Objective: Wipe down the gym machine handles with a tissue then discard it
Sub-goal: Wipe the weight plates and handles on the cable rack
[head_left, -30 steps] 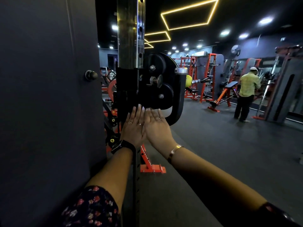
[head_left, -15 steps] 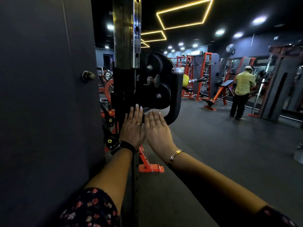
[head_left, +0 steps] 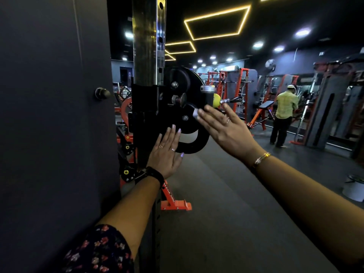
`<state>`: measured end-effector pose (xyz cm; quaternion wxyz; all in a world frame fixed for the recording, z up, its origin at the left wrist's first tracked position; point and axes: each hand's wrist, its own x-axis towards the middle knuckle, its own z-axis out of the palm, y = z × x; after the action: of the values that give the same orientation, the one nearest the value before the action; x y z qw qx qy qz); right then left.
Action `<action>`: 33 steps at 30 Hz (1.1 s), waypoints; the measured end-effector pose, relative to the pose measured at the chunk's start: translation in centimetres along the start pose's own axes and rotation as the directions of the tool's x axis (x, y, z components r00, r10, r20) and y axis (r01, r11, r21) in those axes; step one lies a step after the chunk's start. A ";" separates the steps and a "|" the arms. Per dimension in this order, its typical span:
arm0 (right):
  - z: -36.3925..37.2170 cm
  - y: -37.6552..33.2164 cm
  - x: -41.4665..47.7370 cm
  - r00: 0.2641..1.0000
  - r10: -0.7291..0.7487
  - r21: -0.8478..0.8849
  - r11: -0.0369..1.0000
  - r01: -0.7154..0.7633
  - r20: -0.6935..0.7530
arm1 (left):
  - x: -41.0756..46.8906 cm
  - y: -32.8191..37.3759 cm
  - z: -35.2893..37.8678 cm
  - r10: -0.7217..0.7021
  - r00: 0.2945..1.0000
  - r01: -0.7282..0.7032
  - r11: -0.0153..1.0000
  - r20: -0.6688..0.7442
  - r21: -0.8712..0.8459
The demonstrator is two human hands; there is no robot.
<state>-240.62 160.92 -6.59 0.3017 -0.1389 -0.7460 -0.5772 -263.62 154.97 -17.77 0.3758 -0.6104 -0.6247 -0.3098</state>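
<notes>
Logged the handle [head_left: 198, 147] just toward 12 o'clock of frame centre: black, J-shaped, fixed to a black carriage [head_left: 145, 107] on a steel post [head_left: 147, 36]. Runs upright along the 12–6 line, with a chrome cap at 12 and a hook at 6 curling toward 9, back to the post. Points its capped end up.

Spotted a small pale wad, judged to be the tissue [head_left: 195, 113], at the fingertips of the right hand [head_left: 226, 133], against the upright shaft at 3 o'clock of the carriage. Fingers straight and fanned, pressing rather than clutching, none curled round the shaft. Cannot tell the amount of tissue hidden behind the fingers.

Noted the left hand [head_left: 165, 154] at 7 o'clock of the hook: flat, fingers straight, tips laid on the carriage foot beside the hook, holding nothing.

Judged progress: wiping in hand, at mid-shaft. Cannot confirm any stretch as already clean. Probably left to do: hook, cap, any other handles, then discarding.

Farther out: dark panel [head_left: 49, 115] with a knob [head_left: 102, 93] at 9. Person in a yellow shirt [head_left: 285, 111] at 3. Pale bucket [head_left: 354, 189] at 4 by the frame edge, possibly a bin but not certain.
</notes>
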 end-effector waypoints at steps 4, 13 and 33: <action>-0.1 0.3 1.2 0.998 0.062 0.070 0.996 -0.062 0.003 | 0.9 1.0 -0.5 0.038 0.999 -0.038 0.999 0.008 -0.022; 1.8 -6.6 -4.8 0.999 0.046 0.234 0.971 -0.046 0.005 | 1.3 3.5 0.1 -0.094 0.995 0.090 0.980 -0.016 -0.180; 1.0 -7.1 -2.9 0.902 0.416 0.579 0.710 -0.400 0.113 | 1.1 2.7 0.3 -0.003 1.000 0.001 0.992 -0.017 -0.123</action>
<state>-242.57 160.14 -14.09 0.4589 -0.1922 -0.8343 -0.2376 -260.96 155.92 -17.17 0.3426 -0.6291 -0.6018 -0.3531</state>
